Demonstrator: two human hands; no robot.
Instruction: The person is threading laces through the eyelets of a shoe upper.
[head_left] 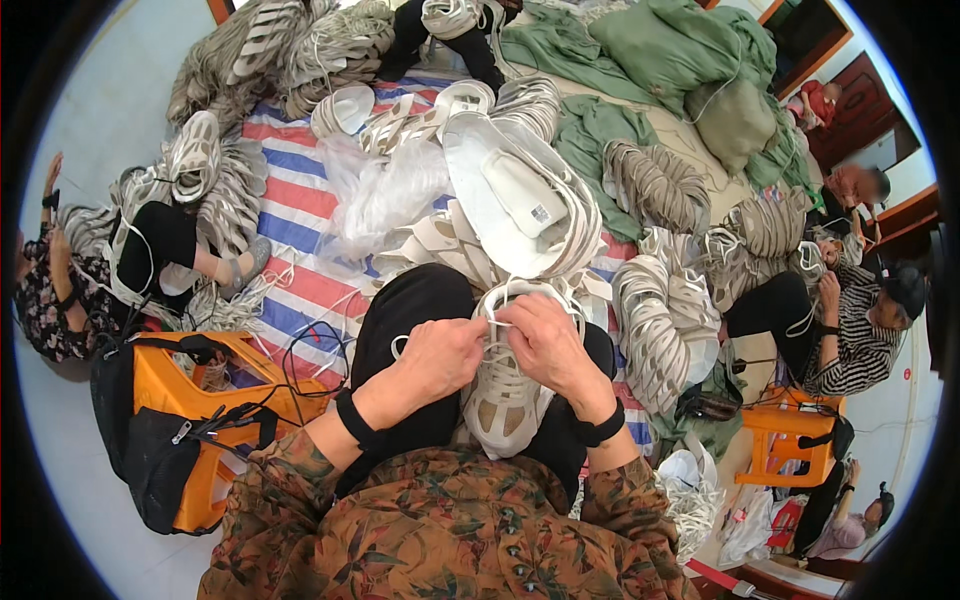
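A white and beige sneaker [503, 395] rests on my lap, toe toward me. My left hand [437, 357] pinches a white lace at the shoe's left side near the eyelets. My right hand [548, 342] grips the lace over the shoe's opening, fingers closed on it. Both wrists wear black bands. My legs in black trousers [410, 305] stretch forward under the shoe. Just beyond my knees lies a stack of white shoe soles and uppers [515, 195].
Heaps of sneakers [655, 330] cover a striped red, white and blue tarp [290, 200]. An orange stool with a black bag [165, 430] stands at my left. Seated persons [850, 330] work at right, another at left [60, 290]. Green cloth [660, 50] lies at the back.
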